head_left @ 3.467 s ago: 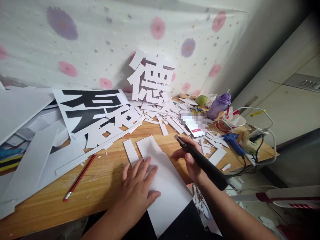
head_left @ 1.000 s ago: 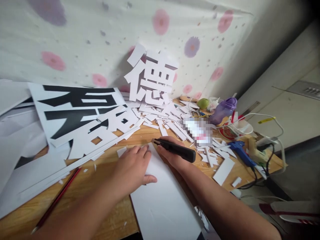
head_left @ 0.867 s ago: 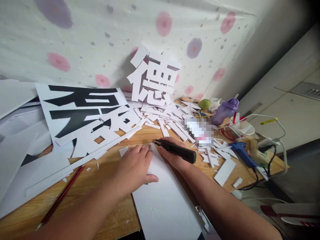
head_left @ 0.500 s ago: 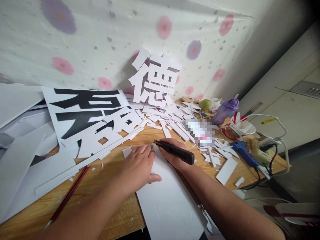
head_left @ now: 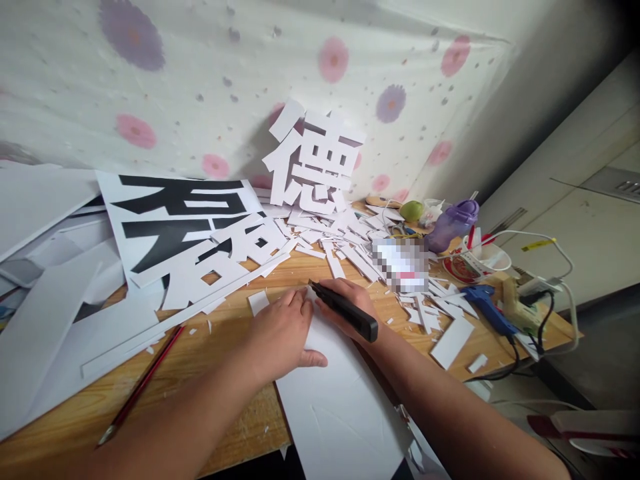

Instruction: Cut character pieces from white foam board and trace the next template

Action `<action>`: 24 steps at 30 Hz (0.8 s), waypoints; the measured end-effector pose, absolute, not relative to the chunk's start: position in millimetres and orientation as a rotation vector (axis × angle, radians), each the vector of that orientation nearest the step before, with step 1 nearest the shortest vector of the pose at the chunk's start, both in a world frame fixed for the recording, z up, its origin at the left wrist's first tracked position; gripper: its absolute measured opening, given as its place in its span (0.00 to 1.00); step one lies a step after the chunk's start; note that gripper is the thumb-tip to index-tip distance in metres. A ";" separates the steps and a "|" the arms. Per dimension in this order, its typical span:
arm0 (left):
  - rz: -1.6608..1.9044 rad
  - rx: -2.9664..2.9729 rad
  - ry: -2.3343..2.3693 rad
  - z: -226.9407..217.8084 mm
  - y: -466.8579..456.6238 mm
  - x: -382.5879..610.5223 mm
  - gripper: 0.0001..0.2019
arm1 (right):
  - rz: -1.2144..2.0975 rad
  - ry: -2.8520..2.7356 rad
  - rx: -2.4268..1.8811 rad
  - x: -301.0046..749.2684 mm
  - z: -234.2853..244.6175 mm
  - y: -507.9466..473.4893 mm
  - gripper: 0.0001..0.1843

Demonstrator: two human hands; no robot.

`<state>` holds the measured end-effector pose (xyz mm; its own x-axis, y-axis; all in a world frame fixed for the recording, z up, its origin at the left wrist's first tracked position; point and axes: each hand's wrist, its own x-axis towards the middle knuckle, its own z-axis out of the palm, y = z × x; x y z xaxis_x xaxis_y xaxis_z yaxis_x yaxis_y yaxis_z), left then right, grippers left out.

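left hand (head_left: 284,333): we've got it flat on the board (head_left: 345,400), gripping nothing, probably to steady it
right hand (head_left: 366,303): we're gripping the cutter (head_left: 346,309), tip by board's far end
board: overhangs the table's (head_left: 255,420) near edge

Black cutter (head_left: 347,312) tilted over white board (head_left: 345,400)

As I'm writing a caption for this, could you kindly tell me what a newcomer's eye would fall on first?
Probably the large white character, standing at the back before the flowered sheet. Next comes the black-printed page to its left, partly covered by a white cutout. Then, front and center, the left hand on a white board and the right hand gripping a black cutter.
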<state>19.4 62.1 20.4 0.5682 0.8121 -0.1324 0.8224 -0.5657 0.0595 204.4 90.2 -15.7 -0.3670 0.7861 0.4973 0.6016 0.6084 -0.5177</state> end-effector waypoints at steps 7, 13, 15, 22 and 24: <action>-0.154 2.641 1.432 22.2 63.7 19.8 0.45 | 0.300 -2.186 -1.148 207.4 -10.4 87.6 0.15; -0.148 2.632 1.425 22.8 65.9 22.0 0.45 | 0.302 -2.277 -1.151 211.7 -5.7 85.5 0.15; -0.145 2.624 1.440 22.8 66.3 22.8 0.45 | 0.301 -2.291 -1.165 212.4 -3.7 84.5 0.15; -0.123 2.635 1.449 22.6 64.8 23.0 0.42 | 0.307 -2.270 -1.162 213.3 -5.0 82.8 0.15; -0.122 2.638 1.452 22.7 64.3 22.9 0.42 | 0.305 -2.278 -1.168 213.9 -4.7 81.7 0.13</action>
<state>22.9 64.3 22.7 0.5344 0.8349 -0.1318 0.8452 -0.5296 0.0727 213.9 81.7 -4.7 -0.4663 0.8022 0.3729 0.6757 0.5951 -0.4351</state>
